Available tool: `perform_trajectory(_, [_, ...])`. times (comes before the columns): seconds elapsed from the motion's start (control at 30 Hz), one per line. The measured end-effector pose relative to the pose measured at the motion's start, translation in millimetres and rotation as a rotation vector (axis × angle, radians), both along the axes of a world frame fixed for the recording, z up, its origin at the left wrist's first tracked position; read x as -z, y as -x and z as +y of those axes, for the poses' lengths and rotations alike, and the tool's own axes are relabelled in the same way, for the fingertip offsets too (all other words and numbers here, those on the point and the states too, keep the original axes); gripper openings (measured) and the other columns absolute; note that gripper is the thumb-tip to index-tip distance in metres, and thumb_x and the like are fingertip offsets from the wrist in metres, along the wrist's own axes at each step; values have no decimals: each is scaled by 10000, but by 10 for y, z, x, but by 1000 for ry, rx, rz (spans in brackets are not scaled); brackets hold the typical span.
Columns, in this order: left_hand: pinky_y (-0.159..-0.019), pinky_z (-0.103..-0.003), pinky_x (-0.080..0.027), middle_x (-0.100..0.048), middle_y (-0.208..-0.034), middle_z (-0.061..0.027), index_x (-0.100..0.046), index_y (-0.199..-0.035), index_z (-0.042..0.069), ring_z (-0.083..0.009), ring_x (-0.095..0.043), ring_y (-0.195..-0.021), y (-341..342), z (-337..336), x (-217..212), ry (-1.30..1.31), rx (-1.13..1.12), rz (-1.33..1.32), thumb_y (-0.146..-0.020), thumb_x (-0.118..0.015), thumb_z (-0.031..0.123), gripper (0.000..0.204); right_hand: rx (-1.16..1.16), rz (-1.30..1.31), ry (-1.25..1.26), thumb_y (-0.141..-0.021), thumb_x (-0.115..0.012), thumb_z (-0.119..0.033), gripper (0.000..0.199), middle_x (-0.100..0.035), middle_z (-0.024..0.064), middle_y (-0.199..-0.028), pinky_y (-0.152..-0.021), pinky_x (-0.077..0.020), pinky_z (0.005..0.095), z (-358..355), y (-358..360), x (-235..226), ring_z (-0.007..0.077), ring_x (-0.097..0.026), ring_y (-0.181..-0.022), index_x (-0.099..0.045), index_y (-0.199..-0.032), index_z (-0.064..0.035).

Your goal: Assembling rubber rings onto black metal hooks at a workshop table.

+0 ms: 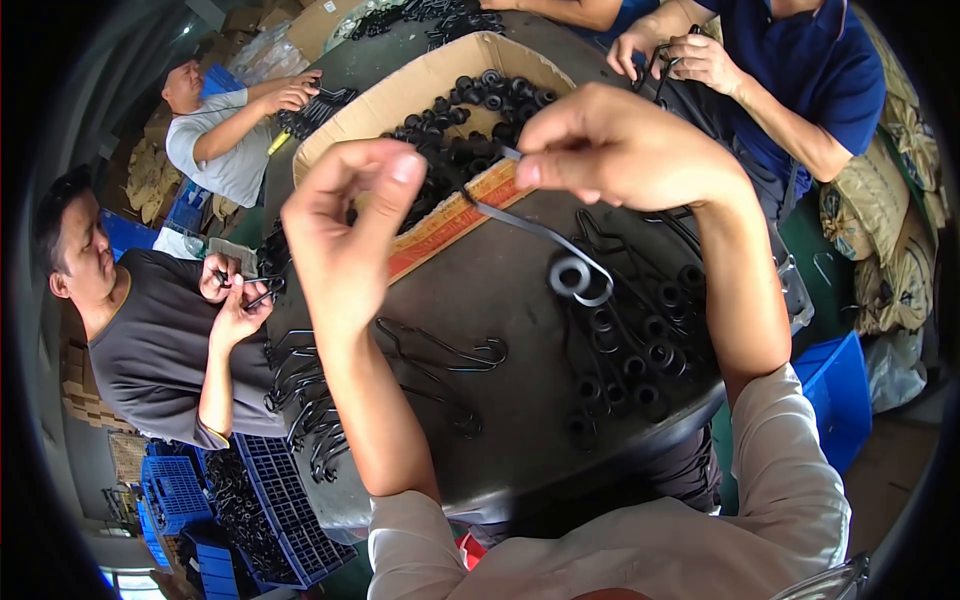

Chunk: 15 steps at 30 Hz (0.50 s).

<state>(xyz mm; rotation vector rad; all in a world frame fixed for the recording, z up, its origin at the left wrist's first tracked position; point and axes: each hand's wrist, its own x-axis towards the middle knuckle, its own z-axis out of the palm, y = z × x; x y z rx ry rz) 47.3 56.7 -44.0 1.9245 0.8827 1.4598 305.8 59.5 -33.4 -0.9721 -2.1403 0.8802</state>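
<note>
My right hand (630,150) pinches one end of a bent black metal rod (535,228) above the near edge of the carton. The rod's far end curves into a hook, and a black rubber ring (570,277) sits at that curve. My left hand (345,225) is raised over the carton's left part, thumb apart from loosely curled fingers, with nothing visible in it. Below my right forearm lies a group of rods with rubber rings (632,365) on their ends. More bent rods (440,350) without visible rings lie beside my left forearm.
The cardboard carton (440,228) of black rubber parts (490,95) stands on the dark table (520,420). Two co-workers (170,340) (225,130) handle rods at the left; another person (800,90) works at the far right. Blue crates (285,500) and a blue bin (835,400) flank the table.
</note>
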Motion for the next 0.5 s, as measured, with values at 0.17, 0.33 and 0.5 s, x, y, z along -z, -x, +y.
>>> perform_trajectory(0.17, [-742, -194, -468, -720, -836, -51, -707, -952, -14, -63, -630, -772, 63, 6, -1, -71, -80, -104, -953, -725, 146, 160, -133, -252, -93, -939, -658, -188, 260, -582, 144, -662, -634, -436, 410, -53, 121, 51, 287, -580, -653, -592, -815, 30])
perform_trajectory(0.33, [-668, -167, -416, -713, -783, -36, -709, -913, 3, -35, -594, -706, 93, -21, -48, -91, -123, -108, -947, -738, 172, 175, -74, -302, -199, -916, -673, -167, 222, -599, 177, -725, -689, -448, 447, -97, 94, 71, 370, -605, -750, -579, -838, 19])
perform_trajectory(0.5, [-663, -165, -410, -711, -779, -30, -711, -897, 3, -34, -588, -700, 116, -71, -90, -110, -103, -170, -944, -744, 180, 186, -4, -410, -169, -911, -667, -147, 213, -607, 187, -746, -696, -453, 456, -163, 110, 23, 385, -615, -778, -569, -819, 18])
